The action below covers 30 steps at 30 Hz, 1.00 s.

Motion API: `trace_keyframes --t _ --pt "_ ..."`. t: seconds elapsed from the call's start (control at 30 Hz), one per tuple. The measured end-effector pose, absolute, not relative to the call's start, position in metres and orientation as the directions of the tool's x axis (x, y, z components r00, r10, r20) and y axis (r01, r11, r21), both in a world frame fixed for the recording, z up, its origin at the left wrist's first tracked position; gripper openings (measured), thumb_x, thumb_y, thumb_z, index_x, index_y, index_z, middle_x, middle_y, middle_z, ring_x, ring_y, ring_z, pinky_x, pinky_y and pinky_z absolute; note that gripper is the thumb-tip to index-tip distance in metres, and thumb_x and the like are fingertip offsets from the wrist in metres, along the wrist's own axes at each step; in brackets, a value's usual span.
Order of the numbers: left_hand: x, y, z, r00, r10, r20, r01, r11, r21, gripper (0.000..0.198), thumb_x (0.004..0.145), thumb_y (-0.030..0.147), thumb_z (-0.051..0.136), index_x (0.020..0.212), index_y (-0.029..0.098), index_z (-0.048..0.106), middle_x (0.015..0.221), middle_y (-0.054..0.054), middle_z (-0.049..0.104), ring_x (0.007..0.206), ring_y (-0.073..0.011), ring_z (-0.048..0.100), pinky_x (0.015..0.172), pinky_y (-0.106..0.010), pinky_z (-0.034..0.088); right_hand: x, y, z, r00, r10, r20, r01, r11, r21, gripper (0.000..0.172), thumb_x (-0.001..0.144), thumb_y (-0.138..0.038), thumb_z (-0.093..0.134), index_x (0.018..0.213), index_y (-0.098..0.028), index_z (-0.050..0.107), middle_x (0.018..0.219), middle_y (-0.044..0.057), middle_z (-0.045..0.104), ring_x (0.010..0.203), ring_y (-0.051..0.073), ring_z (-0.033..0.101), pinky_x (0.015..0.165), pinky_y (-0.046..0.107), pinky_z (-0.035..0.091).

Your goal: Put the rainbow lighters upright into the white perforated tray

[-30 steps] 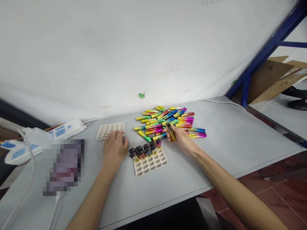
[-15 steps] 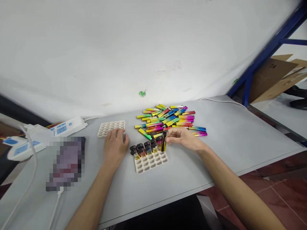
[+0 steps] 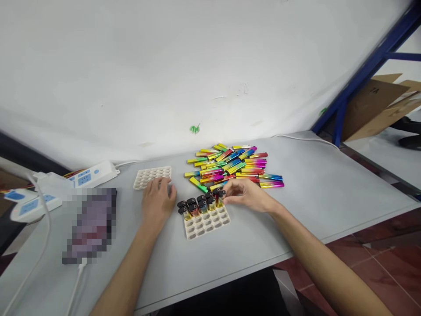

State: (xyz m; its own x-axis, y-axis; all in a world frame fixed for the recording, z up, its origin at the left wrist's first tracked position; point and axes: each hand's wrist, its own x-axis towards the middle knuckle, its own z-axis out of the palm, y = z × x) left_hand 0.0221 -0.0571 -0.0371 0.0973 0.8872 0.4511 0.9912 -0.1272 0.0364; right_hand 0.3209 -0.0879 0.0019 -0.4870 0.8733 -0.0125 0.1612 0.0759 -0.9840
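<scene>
Beige tray (image 3: pixel 207 224) near centre. Right hand (image 3: pixel 250 197): fingertips pinched on lighter (image 3: pixel 221 196), upright to sit in far-right slot. Left hand (image 3: pixel 158 199): flat, loosely open, empty, left of tray. Lighter pile (image 3: pixel 233 166) far.

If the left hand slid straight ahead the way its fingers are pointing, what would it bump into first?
Most likely the empty white tray, which lies flat on the table just beyond the left hand and close to its fingers. How small the gap is cannot be judged well from this one view.
</scene>
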Motion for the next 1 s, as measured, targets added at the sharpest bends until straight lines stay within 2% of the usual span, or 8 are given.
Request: trace_keyframes --t 0.17,0.3,0.37,0.43,0.5,0.57,0.77,1.0 --pt "0.023 -0.058 -0.036 0.090 0.895 0.438 0.991 -0.126 0.053 0.030 0.092 0.025 0.048 0.112 0.013 0.066 0.111 -0.015 0.066 0.110 -0.0329 0.057 0.095 -0.046 0.046 0.324 -0.088 0.005 -0.501 0.866 0.013 0.170 0.113 -0.979 0.024 0.086 -0.042 0.070 0.094 -0.020 0.064 0.092 0.003 0.069 0.081 0.015 0.063 0.072 0.030 0.050" --pt "0.023 -0.058 -0.035 0.084 0.899 0.430 0.990 -0.124 0.065 0.031 0.092 0.026 0.048 0.112 0.012 0.066 0.112 -0.015 0.066 0.111 -0.0334 0.057 0.096 -0.046 0.045 0.326 -0.083 -0.001 -0.243 0.960 0.139 0.346 0.219 -0.912 0.031 0.102 -0.042 0.043 0.094 -0.021 0.064 0.094 0.005 0.069 0.081 0.017 0.062 0.070 0.032 0.050" --pt "0.023 -0.058 -0.035 0.077 0.902 0.425 0.990 -0.118 0.071 0.030 0.091 0.026 0.048 0.112 0.013 0.066 0.112 -0.016 0.066 0.111 -0.0334 0.057 0.096 -0.046 0.045 0.323 -0.081 -0.007 -0.110 0.944 0.311 0.557 0.318 -0.767 0.026 0.101 -0.035 0.045 0.096 -0.021 0.067 0.095 0.006 0.069 0.088 0.021 0.060 0.076 0.035 0.049" --pt "0.023 -0.058 -0.035 0.076 0.904 0.420 0.991 -0.117 0.072 0.030 0.091 0.026 0.048 0.112 0.013 0.066 0.113 -0.016 0.066 0.112 -0.0333 0.056 0.096 -0.046 0.045 0.318 -0.077 -0.013 -0.120 0.885 0.451 0.731 0.385 -0.562 0.019 0.098 -0.030 0.051 0.100 -0.022 0.069 0.098 0.007 0.068 0.095 0.024 0.057 0.085 0.040 0.047" --pt "0.023 -0.058 -0.034 0.078 0.905 0.418 0.991 -0.117 0.069 0.030 0.092 0.026 0.048 0.112 0.014 0.066 0.113 -0.016 0.065 0.112 -0.0333 0.056 0.096 -0.046 0.044 0.312 -0.074 -0.019 -0.190 0.851 0.490 0.825 0.409 -0.389 0.019 0.096 -0.029 0.056 0.107 -0.022 0.070 0.104 0.009 0.067 0.100 0.027 0.054 0.089 0.043 0.045" --pt "0.023 -0.058 -0.034 0.075 0.906 0.417 0.992 -0.112 0.065 0.030 0.092 0.027 0.048 0.112 0.013 0.066 0.112 -0.016 0.065 0.111 -0.0334 0.056 0.096 -0.046 0.045 0.307 -0.071 -0.023 -0.229 0.849 0.476 0.868 0.400 -0.295 0.023 0.094 -0.029 0.060 0.113 -0.022 0.069 0.109 0.011 0.064 0.103 0.029 0.052 0.089 0.044 0.045" --pt "0.024 -0.058 -0.034 0.078 0.904 0.420 0.991 -0.116 0.066 0.031 0.092 0.027 0.048 0.113 0.013 0.066 0.113 -0.015 0.065 0.111 -0.0337 0.056 0.095 -0.047 0.045 0.304 -0.065 -0.027 -0.218 0.850 0.479 0.890 0.375 -0.260 0.018 0.095 -0.029 0.057 0.108 -0.021 0.067 0.110 0.011 0.061 0.104 0.029 0.050 0.088 0.043 0.044" --pt "0.022 -0.058 -0.035 0.087 0.894 0.440 0.985 -0.142 0.095 0.030 0.091 0.027 0.048 0.112 0.016 0.066 0.111 -0.016 0.065 0.110 -0.0338 0.056 0.094 -0.048 0.045 0.307 -0.070 -0.024 -0.221 0.866 0.449 0.855 0.393 -0.337 0.014 0.092 -0.032 0.061 0.101 -0.022 0.064 0.107 0.011 0.060 0.104 0.030 0.049 0.089 0.045 0.043"
